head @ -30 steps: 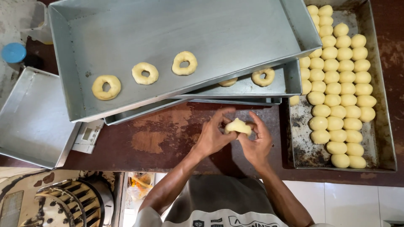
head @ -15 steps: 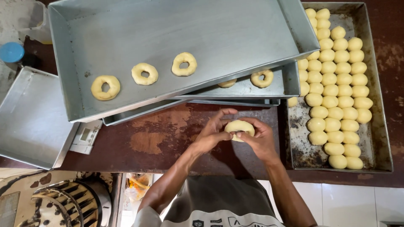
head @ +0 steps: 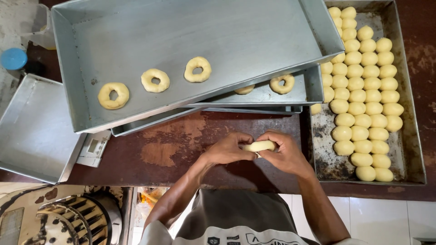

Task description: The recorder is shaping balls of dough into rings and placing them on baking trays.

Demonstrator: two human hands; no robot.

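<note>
Lower centre of frame: your left hand (head: 227, 150) and right hand (head: 286, 154) close fingertips on a dough piece (head: 259, 146) between them, its long axis running left-right.

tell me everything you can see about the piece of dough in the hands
The dough piece is pale yellow, smooth and soft-looking, a flattened oval lying roughly level. It is pinched between the left hand and the right hand, whose fingers cover its ends and underside, so no hole can be seen. It is held just above the brown table, below the stacked metal trays, left of the tray of dough balls.
</note>
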